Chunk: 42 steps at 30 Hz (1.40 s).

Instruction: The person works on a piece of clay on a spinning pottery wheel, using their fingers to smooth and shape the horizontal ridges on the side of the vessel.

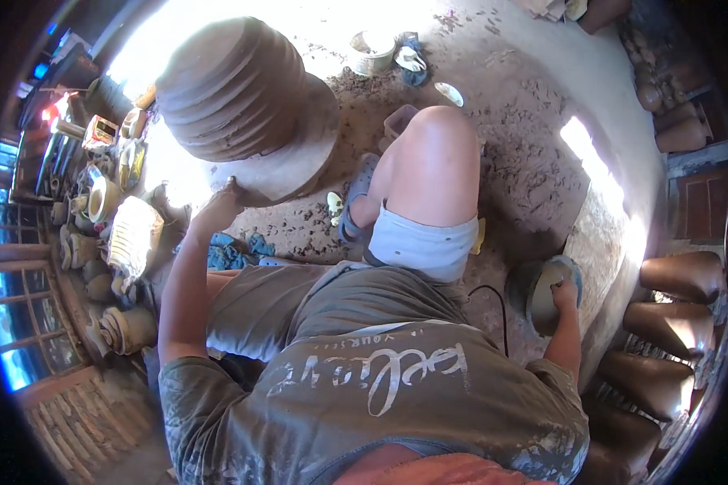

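Left hand [228, 194]: fingers pressed flat against the edge of the round clay wheel base [299, 153], gripping nothing.
Large ridged clay pot [230, 89]: stands upright on that base, up and to the left; its inside cannot be seen.
Right hand [565, 293]: fingers dipped into the dark bowl [542, 295] on the floor at the right; how far they curl cannot be told.
Bowl contents: grey and wet-looking, unclear.
Small bucket [372, 52]: on the floor beyond the pot, holding pale muddy matter.
Brown jars [683, 275]: lying stacked along the right wall.
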Each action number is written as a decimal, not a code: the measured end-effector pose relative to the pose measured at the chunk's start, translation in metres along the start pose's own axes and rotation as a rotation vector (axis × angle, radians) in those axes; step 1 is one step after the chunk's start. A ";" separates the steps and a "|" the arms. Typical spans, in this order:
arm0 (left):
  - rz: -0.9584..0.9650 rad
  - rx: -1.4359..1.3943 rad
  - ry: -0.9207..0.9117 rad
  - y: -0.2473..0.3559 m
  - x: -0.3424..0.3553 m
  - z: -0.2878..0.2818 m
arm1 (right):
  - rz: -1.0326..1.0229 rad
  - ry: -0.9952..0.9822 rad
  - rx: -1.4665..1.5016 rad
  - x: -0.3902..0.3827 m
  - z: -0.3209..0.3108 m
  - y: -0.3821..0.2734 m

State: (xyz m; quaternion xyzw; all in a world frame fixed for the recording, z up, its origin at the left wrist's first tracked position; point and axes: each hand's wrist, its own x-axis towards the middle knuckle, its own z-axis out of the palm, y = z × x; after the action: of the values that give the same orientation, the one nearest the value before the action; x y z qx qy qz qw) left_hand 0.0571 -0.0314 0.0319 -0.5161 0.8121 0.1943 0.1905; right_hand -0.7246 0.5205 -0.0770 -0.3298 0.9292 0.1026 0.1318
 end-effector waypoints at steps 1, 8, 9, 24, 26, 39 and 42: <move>-0.004 -0.008 0.002 0.000 0.000 0.001 | 0.032 0.024 0.030 -0.002 -0.012 -0.003; 0.001 -0.007 0.004 -0.003 0.008 0.004 | 0.070 0.287 0.115 0.004 -0.055 -0.011; 0.040 0.019 0.039 -0.016 0.011 0.012 | 0.052 0.335 0.144 0.007 -0.060 -0.018; 0.008 -0.055 0.013 -0.008 0.006 0.014 | -0.285 0.562 0.311 0.007 -0.088 -0.115; -0.019 -0.065 0.019 -0.017 0.004 0.017 | -0.368 0.590 0.307 0.016 -0.088 -0.131; -0.127 -0.013 -0.122 0.022 -0.011 -0.014 | -0.487 0.347 0.467 0.054 -0.082 -0.257; -0.262 -0.153 -0.235 0.029 -0.012 -0.028 | -0.493 0.240 0.458 0.063 -0.061 -0.284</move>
State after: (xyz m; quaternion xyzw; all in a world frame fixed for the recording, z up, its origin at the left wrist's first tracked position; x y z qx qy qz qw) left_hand 0.0320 -0.0248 0.0656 -0.6039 0.6932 0.2880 0.2681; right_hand -0.6008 0.2501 -0.0689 -0.5157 0.8294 -0.1826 0.1132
